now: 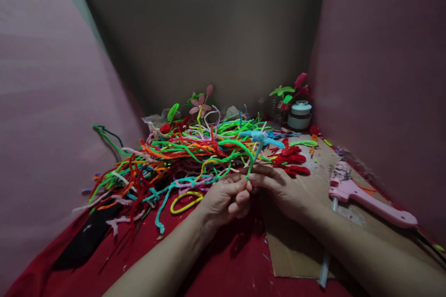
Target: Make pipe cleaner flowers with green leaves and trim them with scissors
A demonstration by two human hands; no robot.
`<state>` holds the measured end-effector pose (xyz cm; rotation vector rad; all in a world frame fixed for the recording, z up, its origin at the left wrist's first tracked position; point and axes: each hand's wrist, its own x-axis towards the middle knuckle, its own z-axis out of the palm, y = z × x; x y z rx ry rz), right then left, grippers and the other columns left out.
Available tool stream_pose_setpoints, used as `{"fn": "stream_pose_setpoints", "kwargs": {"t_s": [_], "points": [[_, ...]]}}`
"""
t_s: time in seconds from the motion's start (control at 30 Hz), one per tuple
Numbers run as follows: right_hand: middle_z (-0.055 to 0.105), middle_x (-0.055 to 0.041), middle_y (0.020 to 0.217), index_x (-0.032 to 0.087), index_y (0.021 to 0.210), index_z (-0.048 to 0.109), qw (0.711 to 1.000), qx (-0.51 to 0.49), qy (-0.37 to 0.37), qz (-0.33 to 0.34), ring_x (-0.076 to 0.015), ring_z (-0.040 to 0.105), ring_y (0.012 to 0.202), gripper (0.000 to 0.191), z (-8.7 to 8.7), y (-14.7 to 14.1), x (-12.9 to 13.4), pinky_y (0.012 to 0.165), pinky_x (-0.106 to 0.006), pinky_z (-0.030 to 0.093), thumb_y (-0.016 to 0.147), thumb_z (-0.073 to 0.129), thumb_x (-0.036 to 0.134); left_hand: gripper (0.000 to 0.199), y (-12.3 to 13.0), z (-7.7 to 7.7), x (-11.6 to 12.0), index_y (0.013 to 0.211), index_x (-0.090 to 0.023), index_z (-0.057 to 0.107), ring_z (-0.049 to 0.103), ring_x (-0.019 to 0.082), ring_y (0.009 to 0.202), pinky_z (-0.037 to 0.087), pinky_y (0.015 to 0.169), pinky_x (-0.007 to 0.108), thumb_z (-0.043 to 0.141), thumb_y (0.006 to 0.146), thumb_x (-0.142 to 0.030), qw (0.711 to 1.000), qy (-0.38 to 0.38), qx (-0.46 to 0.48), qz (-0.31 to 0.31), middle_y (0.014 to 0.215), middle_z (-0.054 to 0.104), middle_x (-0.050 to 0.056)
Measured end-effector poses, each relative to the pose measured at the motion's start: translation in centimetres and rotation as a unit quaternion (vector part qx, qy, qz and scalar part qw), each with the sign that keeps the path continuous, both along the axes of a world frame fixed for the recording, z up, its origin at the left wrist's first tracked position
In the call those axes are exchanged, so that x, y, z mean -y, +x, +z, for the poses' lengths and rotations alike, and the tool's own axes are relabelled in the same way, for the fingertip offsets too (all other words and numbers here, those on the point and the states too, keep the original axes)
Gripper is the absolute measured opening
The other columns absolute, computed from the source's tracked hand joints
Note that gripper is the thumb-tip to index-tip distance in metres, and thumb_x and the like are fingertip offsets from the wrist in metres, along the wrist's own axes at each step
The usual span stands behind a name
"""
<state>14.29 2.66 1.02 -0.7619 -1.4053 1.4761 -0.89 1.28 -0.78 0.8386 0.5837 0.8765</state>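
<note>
Head view: I see the left hand [226, 197] and right hand [278, 190] pinching a blue pipe-cleaner flower [258, 137] low on its stem [255, 158], near upright, leaning right, petals [276, 143] up

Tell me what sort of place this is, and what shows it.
Likely a small craft workspace: a big heap of coloured fuzzy stems, a pink glue gun lying by a sheet of cardboard, and a pink fuzzy flower at the back. Home or workshop, I can't tell.
</note>
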Motion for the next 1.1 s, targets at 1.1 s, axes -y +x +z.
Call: {"fn": "stream_pose_setpoints", "kwargs": {"t_s": [1.1], "points": [[0.061,-0.0003,0.055,0.016,0.089,0.068,0.997,-0.024,-0.008,0.070,-0.0167,0.059,0.061,0.029,-0.9,-0.2,-0.3,0.072,-0.035,0.046,0.075,0.059,0.039,0.021,0.9,-0.2,0.4,0.073,-0.012,0.055,0.045,0.004,0.032,0.034,0.037,0.015,0.055,0.079,-0.032,0.990,0.065,-0.099,0.077,0.050,0.054,-0.003]]}}
